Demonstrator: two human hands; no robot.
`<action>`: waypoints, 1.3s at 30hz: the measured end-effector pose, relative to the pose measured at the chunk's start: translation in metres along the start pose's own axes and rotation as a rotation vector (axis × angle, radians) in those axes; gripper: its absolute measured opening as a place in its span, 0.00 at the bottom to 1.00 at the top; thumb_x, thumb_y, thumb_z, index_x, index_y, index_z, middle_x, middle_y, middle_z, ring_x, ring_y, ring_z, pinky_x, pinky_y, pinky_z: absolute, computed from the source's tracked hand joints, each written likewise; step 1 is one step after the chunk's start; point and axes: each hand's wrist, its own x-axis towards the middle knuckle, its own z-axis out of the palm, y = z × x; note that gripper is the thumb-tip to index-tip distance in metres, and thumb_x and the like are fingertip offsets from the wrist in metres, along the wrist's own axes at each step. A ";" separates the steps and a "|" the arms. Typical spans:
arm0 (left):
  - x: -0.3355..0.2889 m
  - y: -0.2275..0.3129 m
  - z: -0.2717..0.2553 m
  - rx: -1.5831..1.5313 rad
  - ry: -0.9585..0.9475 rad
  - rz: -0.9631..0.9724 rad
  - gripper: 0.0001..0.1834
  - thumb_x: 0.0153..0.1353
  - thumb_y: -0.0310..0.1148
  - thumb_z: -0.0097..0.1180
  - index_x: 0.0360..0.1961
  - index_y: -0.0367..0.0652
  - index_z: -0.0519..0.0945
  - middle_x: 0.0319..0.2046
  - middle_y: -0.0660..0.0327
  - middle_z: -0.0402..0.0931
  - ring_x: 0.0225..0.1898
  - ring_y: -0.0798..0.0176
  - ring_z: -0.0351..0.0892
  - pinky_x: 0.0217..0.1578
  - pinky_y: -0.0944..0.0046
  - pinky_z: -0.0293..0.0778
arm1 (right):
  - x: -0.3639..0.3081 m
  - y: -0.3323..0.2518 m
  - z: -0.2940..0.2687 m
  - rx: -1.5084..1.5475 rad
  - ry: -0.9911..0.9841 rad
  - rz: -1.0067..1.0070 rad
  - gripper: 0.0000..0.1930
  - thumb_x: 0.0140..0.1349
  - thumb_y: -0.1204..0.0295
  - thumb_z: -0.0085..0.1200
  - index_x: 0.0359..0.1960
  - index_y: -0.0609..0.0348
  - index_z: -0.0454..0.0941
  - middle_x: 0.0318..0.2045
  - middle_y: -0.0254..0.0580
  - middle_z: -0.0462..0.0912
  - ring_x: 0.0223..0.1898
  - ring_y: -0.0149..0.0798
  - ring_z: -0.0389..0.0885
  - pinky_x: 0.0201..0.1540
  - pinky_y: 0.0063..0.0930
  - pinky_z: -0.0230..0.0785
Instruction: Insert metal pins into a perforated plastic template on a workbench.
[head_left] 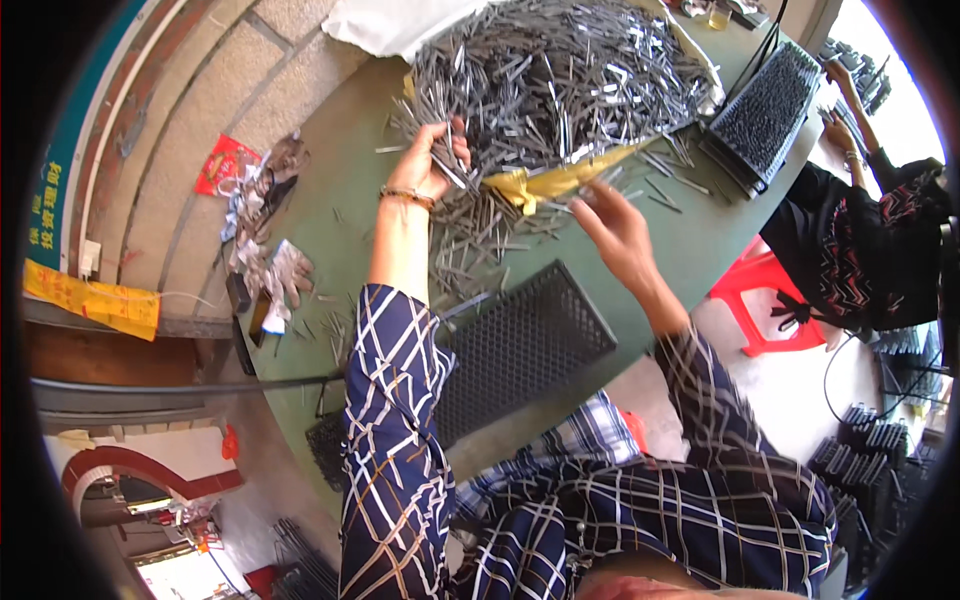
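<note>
A large heap of thin grey metal strips (570, 80) lies on a yellow and white sack (560, 180), with many strips spilled onto the table before it. At the heap's left edge, my left hand (432, 160) is closed around a bunch of these strips, their ends sticking out past the fingers. My right hand (618, 232) is just right of the sack's near edge, a little smeared, its fingers apart and no strip visible in it. Below both hands a black perforated rack (520, 350) lies at a slant, partly covered by my left sleeve. Its holes look mostly unfilled.
The green table (340, 150) carries soiled work gloves (285, 285) and a red packet (225, 165) at the left. A second black rack (765, 115), densely filled, stands at the far right. Beyond it another person (860, 220) works near a red stool (755, 300). More black racks (870, 450) lie below.
</note>
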 end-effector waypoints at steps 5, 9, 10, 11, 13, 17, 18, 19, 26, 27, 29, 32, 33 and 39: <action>-0.014 -0.021 0.022 0.328 0.035 0.004 0.12 0.61 0.33 0.51 0.40 0.36 0.74 0.28 0.58 0.77 0.26 0.62 0.78 0.30 0.62 0.78 | 0.102 -0.019 0.076 0.194 -0.379 0.237 0.42 0.55 0.41 0.53 0.53 0.73 0.62 0.31 0.39 0.76 0.33 0.29 0.75 0.37 0.21 0.68; -0.049 -0.028 0.023 0.405 0.025 -0.065 0.09 0.59 0.31 0.53 0.36 0.34 0.75 0.27 0.57 0.78 0.28 0.59 0.79 0.32 0.60 0.80 | 0.119 -0.027 0.121 0.396 -0.515 0.477 0.29 0.52 0.49 0.60 0.33 0.71 0.75 0.22 0.44 0.77 0.12 0.35 0.73 0.12 0.29 0.71; -0.057 -0.029 0.023 0.291 0.046 -0.088 0.08 0.58 0.29 0.55 0.34 0.34 0.76 0.27 0.56 0.78 0.28 0.59 0.80 0.32 0.60 0.80 | 0.119 -0.030 0.124 0.267 -0.579 0.431 0.27 0.52 0.52 0.62 0.29 0.74 0.76 0.20 0.48 0.79 0.04 0.37 0.69 0.04 0.30 0.68; -0.066 -0.030 0.022 0.288 0.057 -0.074 0.08 0.58 0.29 0.55 0.34 0.34 0.76 0.27 0.56 0.78 0.28 0.59 0.80 0.32 0.60 0.80 | 0.115 -0.028 0.130 0.267 -0.598 0.433 0.27 0.52 0.52 0.62 0.29 0.74 0.76 0.20 0.48 0.79 0.04 0.37 0.69 0.04 0.30 0.68; -0.083 -0.029 0.021 0.225 0.133 -0.051 0.07 0.57 0.28 0.56 0.33 0.35 0.75 0.27 0.56 0.78 0.27 0.60 0.80 0.30 0.61 0.81 | 0.108 -0.024 0.143 0.239 -0.653 0.362 0.26 0.52 0.56 0.63 0.33 0.75 0.76 0.22 0.49 0.80 0.06 0.36 0.72 0.06 0.29 0.70; -0.088 -0.043 0.003 0.373 0.281 0.021 0.08 0.53 0.26 0.60 0.32 0.37 0.74 0.24 0.59 0.77 0.22 0.63 0.78 0.23 0.66 0.79 | 0.100 0.000 0.156 0.412 -0.666 0.328 0.17 0.56 0.66 0.61 0.42 0.66 0.75 0.33 0.47 0.82 0.32 0.35 0.82 0.34 0.29 0.78; -0.087 -0.043 0.002 0.387 0.246 -0.006 0.07 0.53 0.27 0.60 0.32 0.38 0.76 0.23 0.59 0.77 0.20 0.63 0.77 0.20 0.66 0.77 | 0.103 0.003 0.153 0.394 -0.678 0.362 0.15 0.56 0.69 0.61 0.42 0.65 0.75 0.36 0.47 0.81 0.38 0.37 0.81 0.43 0.33 0.76; -0.088 -0.042 -0.002 0.390 0.250 0.003 0.07 0.53 0.27 0.60 0.32 0.38 0.76 0.23 0.59 0.77 0.20 0.63 0.77 0.20 0.66 0.77 | 0.104 0.005 0.158 0.379 -0.681 0.364 0.18 0.57 0.66 0.60 0.44 0.65 0.75 0.38 0.48 0.81 0.39 0.39 0.81 0.45 0.34 0.75; -0.087 -0.052 -0.009 0.615 0.483 -0.079 0.08 0.56 0.31 0.58 0.33 0.36 0.78 0.22 0.59 0.77 0.19 0.64 0.77 0.19 0.65 0.75 | 0.111 0.020 0.166 0.452 -0.529 0.401 0.13 0.59 0.70 0.56 0.42 0.66 0.75 0.34 0.49 0.82 0.31 0.39 0.81 0.34 0.35 0.78; -0.089 -0.050 -0.011 0.623 0.488 -0.072 0.08 0.56 0.31 0.58 0.33 0.36 0.78 0.22 0.59 0.77 0.19 0.64 0.77 0.19 0.65 0.75 | 0.113 0.020 0.169 0.479 -0.493 0.439 0.13 0.60 0.71 0.55 0.42 0.66 0.75 0.34 0.50 0.82 0.30 0.39 0.81 0.33 0.35 0.78; -0.089 -0.049 -0.016 0.640 0.442 -0.034 0.08 0.56 0.32 0.56 0.31 0.37 0.77 0.20 0.61 0.74 0.17 0.67 0.73 0.16 0.66 0.72 | 0.116 0.021 0.174 0.463 -0.476 0.430 0.12 0.61 0.71 0.53 0.43 0.66 0.74 0.33 0.49 0.81 0.29 0.40 0.81 0.32 0.36 0.78; -0.086 -0.047 -0.016 0.566 0.435 -0.070 0.08 0.56 0.31 0.58 0.32 0.38 0.77 0.21 0.61 0.74 0.17 0.70 0.71 0.16 0.72 0.70 | 0.119 0.024 0.172 0.416 -0.438 0.491 0.13 0.62 0.67 0.53 0.44 0.64 0.73 0.34 0.45 0.80 0.31 0.37 0.80 0.34 0.34 0.77; -0.084 -0.047 -0.015 0.527 0.430 -0.092 0.07 0.56 0.31 0.59 0.33 0.39 0.77 0.21 0.62 0.75 0.17 0.72 0.71 0.16 0.74 0.69 | 0.122 0.024 0.171 0.370 -0.450 0.484 0.14 0.63 0.67 0.52 0.44 0.64 0.73 0.34 0.45 0.80 0.31 0.38 0.80 0.35 0.33 0.77; -0.088 -0.044 -0.005 0.412 0.421 -0.088 0.06 0.56 0.32 0.60 0.31 0.43 0.76 0.22 0.62 0.76 0.18 0.72 0.72 0.15 0.75 0.68 | 0.118 0.016 0.167 0.335 -0.627 0.443 0.15 0.60 0.66 0.56 0.41 0.67 0.73 0.31 0.47 0.81 0.29 0.39 0.81 0.29 0.36 0.76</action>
